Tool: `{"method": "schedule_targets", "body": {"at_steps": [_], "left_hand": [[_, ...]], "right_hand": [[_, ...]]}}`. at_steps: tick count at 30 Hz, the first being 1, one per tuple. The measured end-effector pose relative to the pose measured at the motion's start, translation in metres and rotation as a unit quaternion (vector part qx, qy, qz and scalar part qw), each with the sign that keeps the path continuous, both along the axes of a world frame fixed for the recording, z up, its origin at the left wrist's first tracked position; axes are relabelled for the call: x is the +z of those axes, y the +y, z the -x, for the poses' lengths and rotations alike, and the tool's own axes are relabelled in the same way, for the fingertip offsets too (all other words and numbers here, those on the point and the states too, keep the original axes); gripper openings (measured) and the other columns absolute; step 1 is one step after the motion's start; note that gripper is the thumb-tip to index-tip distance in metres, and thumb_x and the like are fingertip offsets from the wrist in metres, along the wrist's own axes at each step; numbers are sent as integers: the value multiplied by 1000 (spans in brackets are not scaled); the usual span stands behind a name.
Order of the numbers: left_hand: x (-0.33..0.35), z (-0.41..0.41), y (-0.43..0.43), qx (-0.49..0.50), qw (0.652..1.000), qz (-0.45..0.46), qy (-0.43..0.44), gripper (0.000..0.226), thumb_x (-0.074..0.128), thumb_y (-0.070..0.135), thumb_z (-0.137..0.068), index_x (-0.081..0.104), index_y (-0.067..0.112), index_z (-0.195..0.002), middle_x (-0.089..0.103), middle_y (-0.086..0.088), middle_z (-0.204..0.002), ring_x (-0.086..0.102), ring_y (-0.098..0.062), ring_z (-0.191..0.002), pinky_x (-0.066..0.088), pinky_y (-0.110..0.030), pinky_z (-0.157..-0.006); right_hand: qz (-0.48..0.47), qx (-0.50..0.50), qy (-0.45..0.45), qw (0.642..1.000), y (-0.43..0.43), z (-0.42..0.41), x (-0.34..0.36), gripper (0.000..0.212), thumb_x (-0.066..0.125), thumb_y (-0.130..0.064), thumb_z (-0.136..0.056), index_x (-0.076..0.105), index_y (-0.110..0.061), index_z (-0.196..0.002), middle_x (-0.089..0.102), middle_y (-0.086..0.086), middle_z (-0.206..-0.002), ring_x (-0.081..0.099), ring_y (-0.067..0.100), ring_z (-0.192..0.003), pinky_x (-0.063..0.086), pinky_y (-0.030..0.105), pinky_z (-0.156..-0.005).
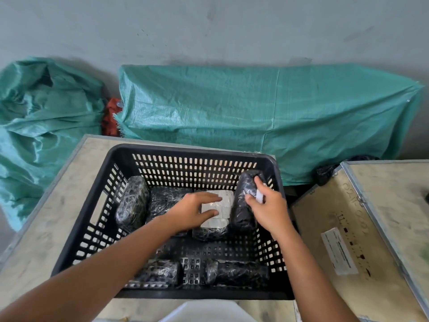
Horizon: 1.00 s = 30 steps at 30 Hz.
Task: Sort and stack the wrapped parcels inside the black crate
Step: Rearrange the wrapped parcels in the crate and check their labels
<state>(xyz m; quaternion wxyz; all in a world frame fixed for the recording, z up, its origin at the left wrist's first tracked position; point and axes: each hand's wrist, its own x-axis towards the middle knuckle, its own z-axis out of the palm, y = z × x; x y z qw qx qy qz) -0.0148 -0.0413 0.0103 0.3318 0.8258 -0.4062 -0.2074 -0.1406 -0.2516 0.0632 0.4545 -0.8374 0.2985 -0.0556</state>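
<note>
A black perforated crate (92, 219) sits on a wooden box top and holds several parcels wrapped in black film. My left hand (191, 211) lies flat, fingers spread, on a flat parcel with a white label (219, 213) in the crate's middle. My right hand (267, 205) grips an upright black parcel (243, 201) standing against the crate's right wall. Another upright parcel (132, 203) leans by the left wall, with a flat one (166, 198) beside it. Two more parcels (157, 273) (236, 273) lie along the near wall.
A second wooden box with a metal edge and a paper label (339, 252) stands to the right. Green woven sacks (255, 112) (34, 124) rest against the grey wall behind. A white object (202, 312) shows at the bottom edge.
</note>
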Motion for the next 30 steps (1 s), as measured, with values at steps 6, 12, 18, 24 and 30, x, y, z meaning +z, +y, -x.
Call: {"method": "schedule_targets", "body": {"at_steps": [6, 12, 18, 24, 30], "left_hand": [[34, 39, 5, -4, 977, 211, 11, 73, 88, 45, -78, 50, 28, -138, 41, 7, -160, 40, -10, -148, 38, -40, -118], [42, 42, 6, 0, 931, 288, -223, 77, 70, 13, -95, 24, 17, -157, 29, -27, -161, 37, -28, -149, 50, -41, -107], [58, 35, 17, 77, 934, 314, -153, 61, 63, 8, -90, 55, 25, -147, 41, -12, -153, 43, -10, -143, 40, -23, -114], [77, 20, 23, 174, 898, 368, 168, 54, 56, 4, -87, 78, 47, -111, 59, 13, -137, 59, -3, -125, 55, -21, -97], [66, 2, 20, 178, 869, 341, 312, 55, 50, 5, -92, 71, 39, -129, 68, 4, -137, 64, -10, -125, 56, -25, -95]], "right_hand": [[-185, -67, -83, 977, 1, -14, 42, 70, 77, -30, -91, 46, -22, -153, 51, -1, -155, 58, 19, -133, 55, 48, -101], [-336, -29, -126, 933, 17, -23, 68, 59, 71, -28, -97, 49, -21, -151, 68, 8, -131, 79, 25, -95, 64, 41, -69], [-267, 62, -90, 957, 23, -14, 74, 73, 71, -38, -95, 33, -41, -157, 79, -1, -111, 80, 23, -89, 65, 38, -69], [1, 103, -103, 989, 12, -3, 47, 70, 80, -49, -81, 51, -49, -145, 55, -21, -134, 56, 4, -125, 53, 35, -102], [-139, 203, -60, 967, 5, -10, 26, 102, 90, -44, -70, 33, -51, -155, 41, -33, -153, 33, -12, -143, 29, 19, -114]]}}
